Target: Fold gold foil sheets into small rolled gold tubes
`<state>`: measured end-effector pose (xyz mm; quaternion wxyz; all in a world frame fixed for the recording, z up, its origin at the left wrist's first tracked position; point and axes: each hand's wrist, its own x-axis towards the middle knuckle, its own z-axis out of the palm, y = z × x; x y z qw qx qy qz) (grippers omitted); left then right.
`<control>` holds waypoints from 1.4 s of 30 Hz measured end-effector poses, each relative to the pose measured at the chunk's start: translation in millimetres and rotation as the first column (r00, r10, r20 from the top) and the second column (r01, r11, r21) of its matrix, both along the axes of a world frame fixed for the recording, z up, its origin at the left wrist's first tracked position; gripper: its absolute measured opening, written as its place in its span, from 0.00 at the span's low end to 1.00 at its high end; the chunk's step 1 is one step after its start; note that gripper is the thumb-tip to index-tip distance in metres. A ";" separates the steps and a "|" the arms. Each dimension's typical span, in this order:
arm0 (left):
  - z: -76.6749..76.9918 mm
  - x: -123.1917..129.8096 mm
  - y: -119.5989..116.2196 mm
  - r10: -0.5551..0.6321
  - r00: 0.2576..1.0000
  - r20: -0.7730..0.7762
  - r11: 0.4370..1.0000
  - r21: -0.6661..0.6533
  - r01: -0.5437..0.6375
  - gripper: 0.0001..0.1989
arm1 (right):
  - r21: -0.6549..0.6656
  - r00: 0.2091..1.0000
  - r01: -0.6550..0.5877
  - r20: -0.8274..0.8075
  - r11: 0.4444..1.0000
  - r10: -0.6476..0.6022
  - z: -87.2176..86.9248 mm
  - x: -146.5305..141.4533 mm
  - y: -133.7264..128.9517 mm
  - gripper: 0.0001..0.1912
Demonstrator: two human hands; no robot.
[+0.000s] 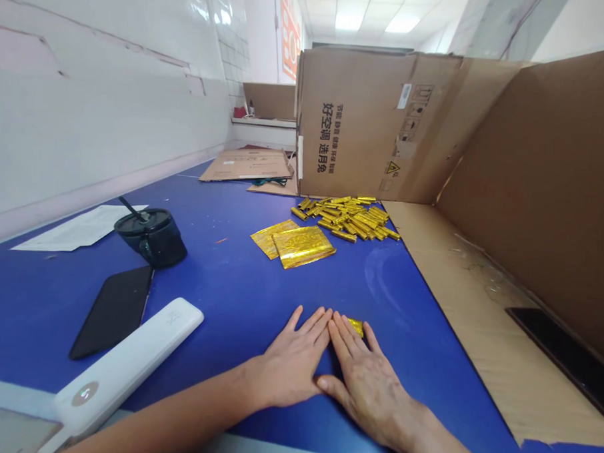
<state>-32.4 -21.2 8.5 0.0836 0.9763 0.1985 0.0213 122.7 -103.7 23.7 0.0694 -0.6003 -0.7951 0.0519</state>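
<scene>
Palm down near the front of the blue table, my left hand [299, 360] has its fingers stretched out, their tips meeting those of the other hand. My right hand [368, 376] lies flat too, pressing on a piece of gold foil [356, 327]. Only a corner of that foil shows between thumb-side and little fingers; the rest is hidden under the hand. Beyond both hands lie flat gold foil sheets [305, 247], partly overlapping. Behind them is a loose pile of small rolled gold foil tubes [355, 219].
To the left are a white sealer-like bar [131, 359], a black phone [113, 310], a dark lidded mug [154, 237] and white paper [82, 228]. A large cardboard box [361, 135] stands behind the pile. Cardboard at right carries a dark flat object [566, 355].
</scene>
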 end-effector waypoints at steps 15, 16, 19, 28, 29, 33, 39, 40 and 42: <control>6.0 -0.5 -1.8 0.008 1.000 -0.013 0.999 -0.048 -0.009 0.41 | -0.039 0.999 0.043 0.033 0.998 -0.042 -14.2 29.9 -9.4 0.33; 7.8 1.5 -3.5 0.018 1.000 -0.014 0.999 -0.046 -0.018 0.42 | -0.053 0.999 0.034 0.026 0.998 -0.033 -12.8 31.5 -8.6 0.33; 11.7 11.5 -8.5 0.040 0.999 -0.001 0.998 -0.047 -0.040 0.45 | -0.088 1.000 -0.015 -0.001 0.996 0.015 -7.7 38.2 -6.2 0.33; 1.3 -0.8 1.4 -0.025 0.999 -0.029 0.997 -0.076 0.023 0.44 | -0.119 1.000 -0.031 -0.009 0.992 0.030 -9.9 44.8 -5.8 0.33; 1.0 -5.5 2.6 -0.021 0.999 -0.033 0.997 -0.071 0.019 0.43 | -0.115 1.000 -0.025 -0.005 0.993 0.025 -11.1 44.8 -6.5 0.33; 2.7 -15.0 3.2 -0.006 0.999 -0.047 0.997 -0.071 0.002 0.42 | -0.120 1.000 0.008 0.017 0.993 -0.006 -10.8 45.0 -9.2 0.32; 7.0 -11.5 -0.9 0.009 0.999 -0.053 0.996 -0.090 -0.014 0.43 | -0.138 0.999 0.046 0.018 0.989 -0.044 1.9 20.3 -1.1 0.35; 7.2 -11.2 -1.5 0.015 0.998 -0.053 0.996 -0.092 -0.020 0.43 | -0.131 1.000 0.028 0.006 0.991 -0.028 3.1 13.7 1.9 0.36; 7.6 -11.1 -2.3 0.025 0.998 -0.051 0.995 -0.093 -0.029 0.43 | -0.134 1.000 -0.012 -0.022 0.991 0.009 3.4 3.9 6.9 0.37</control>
